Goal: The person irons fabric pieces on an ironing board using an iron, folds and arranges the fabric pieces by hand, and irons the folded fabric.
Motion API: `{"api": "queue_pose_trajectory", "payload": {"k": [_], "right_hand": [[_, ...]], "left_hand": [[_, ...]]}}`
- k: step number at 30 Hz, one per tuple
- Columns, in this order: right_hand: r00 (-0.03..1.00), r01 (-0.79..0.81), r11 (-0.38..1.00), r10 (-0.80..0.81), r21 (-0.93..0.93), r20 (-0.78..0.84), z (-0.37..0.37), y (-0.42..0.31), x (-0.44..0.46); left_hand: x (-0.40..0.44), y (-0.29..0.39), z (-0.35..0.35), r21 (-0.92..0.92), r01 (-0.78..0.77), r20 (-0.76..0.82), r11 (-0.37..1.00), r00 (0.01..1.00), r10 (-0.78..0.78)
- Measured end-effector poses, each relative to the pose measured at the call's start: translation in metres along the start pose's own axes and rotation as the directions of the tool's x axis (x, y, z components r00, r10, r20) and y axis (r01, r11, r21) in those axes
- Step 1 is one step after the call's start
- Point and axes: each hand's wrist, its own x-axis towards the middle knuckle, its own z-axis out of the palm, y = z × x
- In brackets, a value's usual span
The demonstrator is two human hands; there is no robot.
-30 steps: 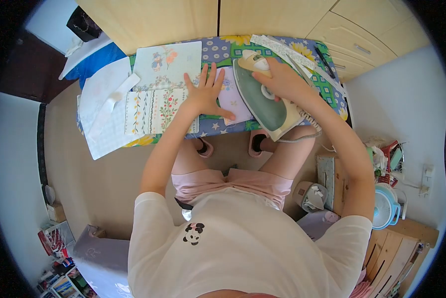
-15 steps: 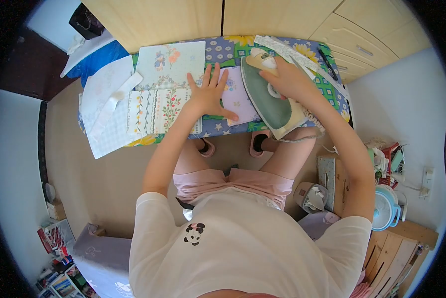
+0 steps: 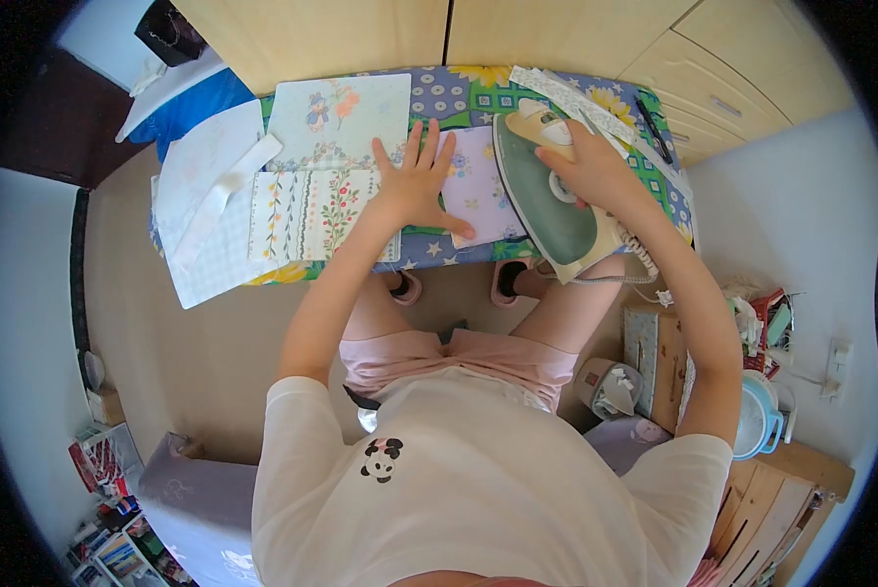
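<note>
With fingers wrapped round its handle, my right hand (image 3: 588, 164) holds a green and cream iron (image 3: 547, 201). The iron lies over the right part of a lilac flowered cloth (image 3: 475, 186) on the patterned ironing board (image 3: 439, 98). My left hand (image 3: 417, 188) is spread flat, its thumb on the lilac cloth's left part. Left of that hand lies a cream piece with rows of flowers (image 3: 307, 217). Above it is a pale green piece with a printed figure (image 3: 346, 112). What lies beneath the iron is hidden.
White checked cloth (image 3: 214, 235) and a white strip (image 3: 229, 191) lie at the board's left. Patterned strips (image 3: 571, 103) and a black pen-like item (image 3: 652, 127) are at its far right. The iron's coiled cord (image 3: 643, 256) hangs by the right edge. Cupboards (image 3: 556, 34) stand behind.
The iron has slid a little to the right with my right hand, showing more of the lilac cloth. My left hand stays spread in nearly the same place.
</note>
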Motion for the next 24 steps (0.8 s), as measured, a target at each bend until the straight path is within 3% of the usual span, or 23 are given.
{"api": "queue_pose_trajectory", "payload": {"k": [12,18,24], "right_hand": [[0.999,-0.033,0.999,0.033,0.024,-0.028,-0.004,0.013,-0.008],[0.998,-0.055,0.980,0.059,0.192,-0.015,-0.011,0.031,-0.019],[0.994,0.049,0.948,-0.016,0.315,-0.107,-0.014,0.024,-0.016]], "left_hand": [[0.000,0.003,-0.004,0.000,0.004,0.007,1.000,1.000,-0.004],[0.003,0.000,0.000,-0.020,0.002,0.010,1.000,1.000,-0.002],[0.003,-0.001,0.002,-0.015,-0.001,-0.002,1.000,1.000,0.001]]}}
